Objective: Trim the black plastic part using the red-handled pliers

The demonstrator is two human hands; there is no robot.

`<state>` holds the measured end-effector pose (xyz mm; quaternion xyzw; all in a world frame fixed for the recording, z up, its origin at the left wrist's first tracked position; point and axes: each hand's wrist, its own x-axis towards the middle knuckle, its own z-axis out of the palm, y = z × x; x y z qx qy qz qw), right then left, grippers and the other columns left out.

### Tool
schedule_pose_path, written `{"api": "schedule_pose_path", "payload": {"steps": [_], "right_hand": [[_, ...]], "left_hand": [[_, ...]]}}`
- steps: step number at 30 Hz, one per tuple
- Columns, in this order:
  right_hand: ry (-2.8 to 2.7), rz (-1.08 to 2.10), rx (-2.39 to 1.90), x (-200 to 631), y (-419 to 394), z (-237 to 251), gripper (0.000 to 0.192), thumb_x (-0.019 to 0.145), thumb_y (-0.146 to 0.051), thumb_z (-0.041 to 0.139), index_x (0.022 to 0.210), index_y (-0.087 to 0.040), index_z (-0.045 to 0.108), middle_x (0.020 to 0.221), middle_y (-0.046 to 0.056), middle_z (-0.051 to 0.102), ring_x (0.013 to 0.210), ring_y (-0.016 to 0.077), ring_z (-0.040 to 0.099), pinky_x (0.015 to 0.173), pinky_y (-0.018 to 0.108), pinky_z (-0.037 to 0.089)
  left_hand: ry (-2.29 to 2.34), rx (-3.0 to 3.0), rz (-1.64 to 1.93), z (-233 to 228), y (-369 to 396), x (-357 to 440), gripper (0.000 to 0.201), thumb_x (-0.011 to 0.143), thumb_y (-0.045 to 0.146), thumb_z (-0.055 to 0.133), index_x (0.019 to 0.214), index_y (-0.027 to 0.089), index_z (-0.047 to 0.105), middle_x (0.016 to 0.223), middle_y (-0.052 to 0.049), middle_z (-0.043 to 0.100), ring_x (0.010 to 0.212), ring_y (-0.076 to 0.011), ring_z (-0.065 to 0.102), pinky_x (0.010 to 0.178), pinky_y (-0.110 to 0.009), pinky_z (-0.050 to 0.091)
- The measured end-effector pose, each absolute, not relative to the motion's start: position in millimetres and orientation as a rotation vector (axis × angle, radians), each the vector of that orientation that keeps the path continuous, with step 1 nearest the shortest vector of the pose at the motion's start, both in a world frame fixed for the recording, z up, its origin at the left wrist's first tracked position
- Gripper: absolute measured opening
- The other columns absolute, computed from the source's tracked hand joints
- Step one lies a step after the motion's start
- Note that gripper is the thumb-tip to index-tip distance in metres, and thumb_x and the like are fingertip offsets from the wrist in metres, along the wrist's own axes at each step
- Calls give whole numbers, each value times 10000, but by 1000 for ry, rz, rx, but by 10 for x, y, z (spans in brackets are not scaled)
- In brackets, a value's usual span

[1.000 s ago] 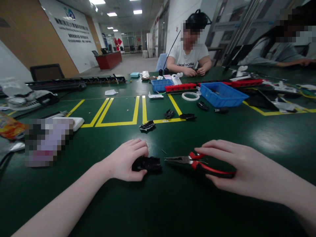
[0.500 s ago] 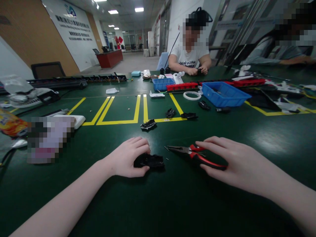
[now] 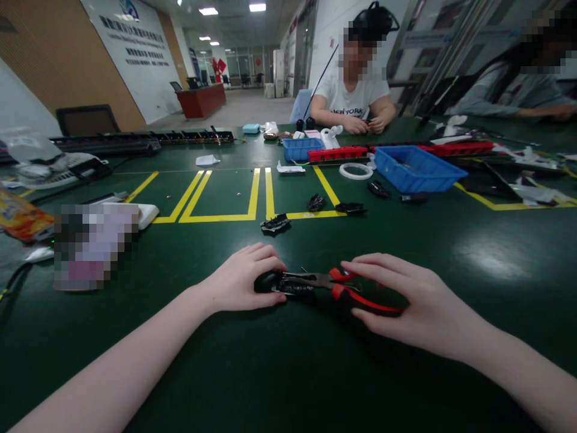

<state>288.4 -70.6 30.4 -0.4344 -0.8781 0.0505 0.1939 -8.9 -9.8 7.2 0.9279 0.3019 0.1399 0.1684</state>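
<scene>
My left hand (image 3: 247,278) grips a small black plastic part (image 3: 297,289) between thumb and fingers, low over the green table (image 3: 216,373). My right hand (image 3: 401,294) is closed around red-and-black needle-nose pliers (image 3: 336,284). The plier jaws point left and lie over the top of the black part, close to my left fingertips. Whether the jaws bite on anything is too small to tell. A thin pin-like piece (image 3: 303,269) shows just behind the jaws. The far end of the black part is hidden inside my left hand.
Several black plastic pieces, one a jagged shell (image 3: 276,224), lie beyond my hands by yellow tape lines. Farther back stand a blue bin (image 3: 419,174), a smaller blue bin (image 3: 300,150) and a white tape ring (image 3: 356,172). A phone (image 3: 97,246) is at left. A person (image 3: 354,96) sits opposite.
The pliers have moved left, from beside the black part to over it. My left hand and the part have shifted slightly right and turned a little.
</scene>
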Motion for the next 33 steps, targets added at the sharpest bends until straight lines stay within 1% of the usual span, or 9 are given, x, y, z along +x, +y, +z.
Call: {"api": "schedule_pose_path", "payload": {"steps": [7, 18, 24, 29, 33], "right_hand": [[-2469, 256, -1263, 2880, -666, 253, 531, 777, -406, 639, 1283, -286, 532, 1216, 56, 608, 1042, 218, 630, 864, 361, 558], [-2500, 250, -1232, 2894, -653, 236, 524, 776, -399, 642, 1278, -290, 540, 1193, 50, 625, 1009, 220, 645, 834, 343, 570], [-2523, 251, -1210, 2859, -670, 213, 511, 799, -398, 620, 1281, -255, 529, 1198, 79, 611, 1016, 216, 640, 834, 337, 568], [-2512, 273, -1185, 2835, -678, 155, 520, 807, -385, 614, 1299, -266, 496, 1196, 66, 603, 1024, 196, 630, 834, 315, 565], [-2502, 284, -1168, 2801, -681, 138, 524, 801, -372, 616, 1296, -246, 497, 1174, 77, 607, 996, 197, 635, 814, 310, 566]], "left_hand": [[859, 2631, 385, 78, -83, -90, 408, 789, 503, 643, 1081, 222, 597, 1043, -36, 578, 940, -207, 515, 774, -340, 448], [849, 2657, 397, 75, -76, -88, 406, 789, 473, 642, 1107, 225, 594, 1043, -40, 576, 940, -210, 524, 794, -347, 454], [829, 2693, 389, 67, -89, -72, 493, 793, 526, 631, 1172, 220, 558, 1074, -52, 577, 951, -216, 528, 808, -354, 447], [820, 2722, 365, 64, -89, -56, 423, 821, 533, 602, 1104, 219, 582, 1058, -44, 579, 928, -204, 532, 781, -337, 440], [817, 2741, 358, 62, -95, -35, 393, 843, 518, 583, 1084, 207, 570, 1015, -37, 587, 915, -198, 535, 777, -331, 431]]}}
